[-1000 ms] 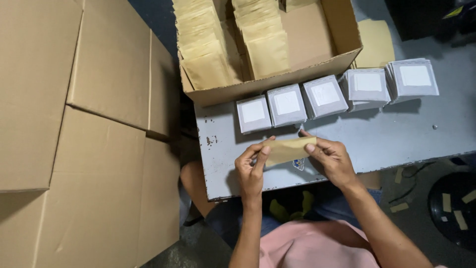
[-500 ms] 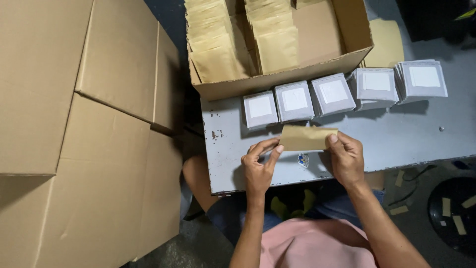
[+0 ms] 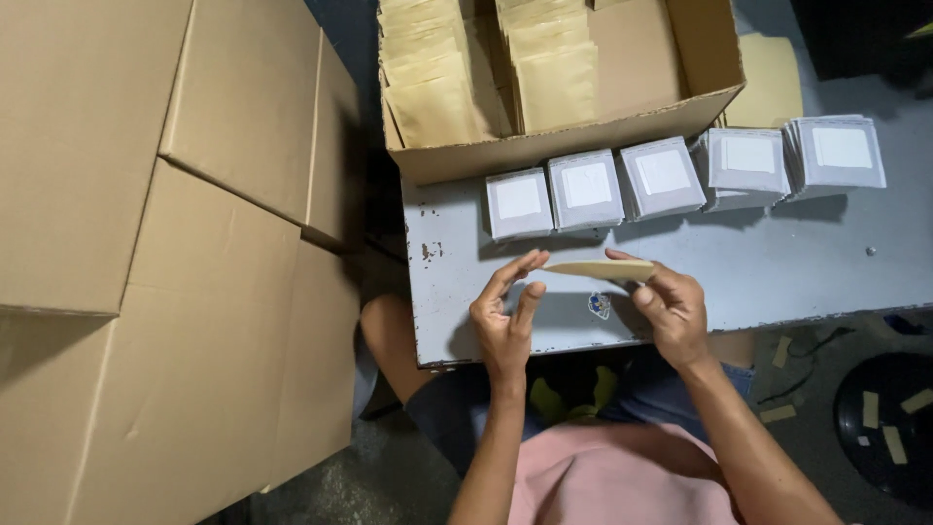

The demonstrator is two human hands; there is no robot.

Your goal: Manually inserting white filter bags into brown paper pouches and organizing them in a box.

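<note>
Kraft envelope held flat over the grey desk.
Right hand pinched its right end; left hand stayed open, fingertips touching its left end.

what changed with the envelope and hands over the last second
The tan envelope has been turned from lying flat, face up, to nearly edge-on. The right hand keeps pinching its right end; the left hand has opened, only its fingertips near the left end. The grey stacks and open carton stayed put.

Brown envelope btwn both hands' fingertips
</note>
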